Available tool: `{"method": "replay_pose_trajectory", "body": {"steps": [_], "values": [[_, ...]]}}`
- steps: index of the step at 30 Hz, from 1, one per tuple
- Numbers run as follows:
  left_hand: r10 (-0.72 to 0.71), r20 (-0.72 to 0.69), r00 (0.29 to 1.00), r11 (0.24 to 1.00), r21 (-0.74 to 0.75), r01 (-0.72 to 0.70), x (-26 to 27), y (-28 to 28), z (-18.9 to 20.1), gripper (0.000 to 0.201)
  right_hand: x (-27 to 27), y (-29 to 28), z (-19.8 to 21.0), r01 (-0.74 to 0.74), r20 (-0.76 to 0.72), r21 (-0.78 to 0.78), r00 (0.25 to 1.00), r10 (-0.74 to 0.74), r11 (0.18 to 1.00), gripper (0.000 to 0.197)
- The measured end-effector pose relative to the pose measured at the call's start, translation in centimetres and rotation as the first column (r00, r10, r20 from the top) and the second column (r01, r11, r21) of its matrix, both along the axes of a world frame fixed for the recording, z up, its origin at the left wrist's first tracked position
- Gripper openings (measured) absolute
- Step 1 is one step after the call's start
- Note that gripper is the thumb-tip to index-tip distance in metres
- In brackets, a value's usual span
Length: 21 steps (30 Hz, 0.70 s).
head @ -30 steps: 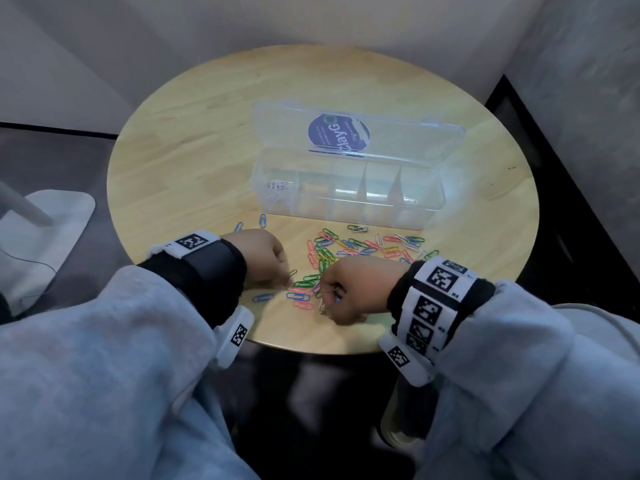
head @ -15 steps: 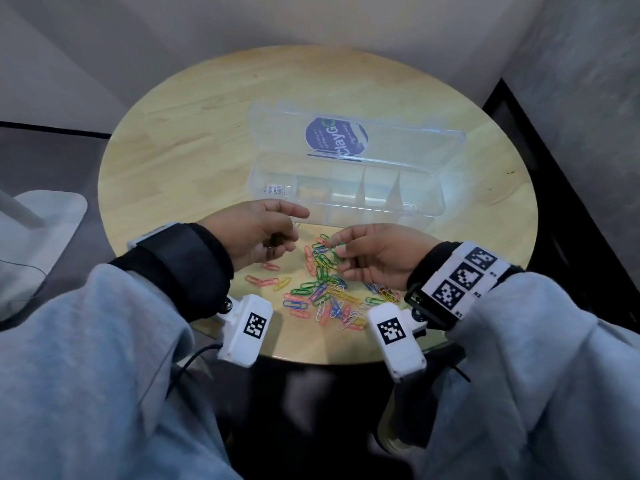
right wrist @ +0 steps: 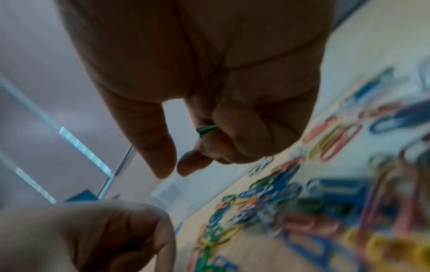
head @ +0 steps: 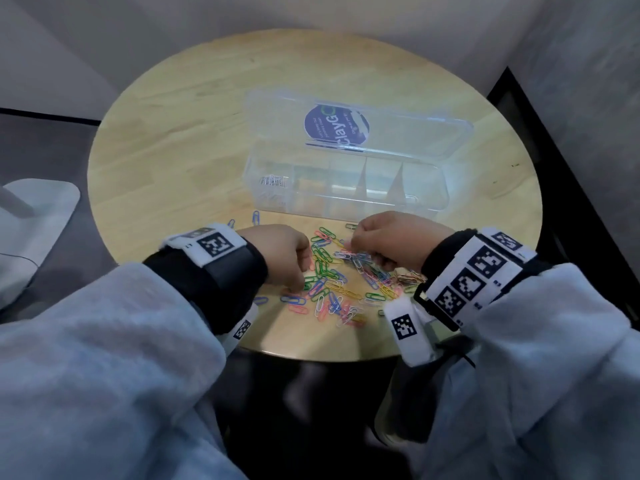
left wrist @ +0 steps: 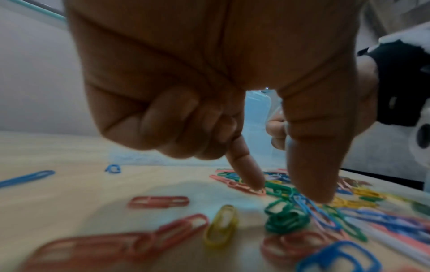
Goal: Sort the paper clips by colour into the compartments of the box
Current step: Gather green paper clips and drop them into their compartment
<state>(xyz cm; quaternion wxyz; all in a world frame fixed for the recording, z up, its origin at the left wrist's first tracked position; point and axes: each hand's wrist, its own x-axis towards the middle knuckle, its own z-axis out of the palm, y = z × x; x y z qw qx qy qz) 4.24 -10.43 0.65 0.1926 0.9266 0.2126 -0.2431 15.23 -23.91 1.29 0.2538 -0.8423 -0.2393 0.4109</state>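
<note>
Mixed coloured paper clips [head: 341, 289] litter the round table's [head: 166, 140] near edge. The left hand [head: 282, 254] presses forefinger and thumb onto them, unpinched; the right hand [head: 391, 242] clutches a green clip [right wrist: 206, 128] (partly hidden). Beyond, the open compartment box [head: 346, 188] holds white clips [head: 273, 180] leftmost.

Open box [head: 346, 199] walls off bare table [head: 173, 140] beyond clips [head: 332, 282].
</note>
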Motion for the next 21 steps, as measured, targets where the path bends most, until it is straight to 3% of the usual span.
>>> {"method": "replay_pose_trajectory", "body": {"steps": [2,9,15,21], "values": [[-0.044,-0.021,0.999,0.998,0.037,0.045,0.3,-0.3,-0.4,0.024,0.0,-0.3,0.5,-0.152,0.163,-0.138,0.971,0.174,0.979,0.029],[-0.075,-0.043,0.996,0.995,0.059,0.078,1.0,-0.9,-0.7,0.014,0.1,-0.3,0.8,-0.300,0.250,-0.276,0.895,0.369,0.913,0.004],[-0.069,-0.058,0.996,0.998,0.001,0.069,1.2,-0.6,-1.2,0.009,-0.3,-1.0,0.3,-0.403,0.196,-0.397,0.840,0.505,0.825,0.012],[-0.038,-0.052,0.998,0.999,-0.035,0.036,1.0,-0.4,-1.5,0.018,-0.6,-1.2,-0.9,-0.456,0.252,-0.450,0.760,0.599,0.768,0.022]]}}
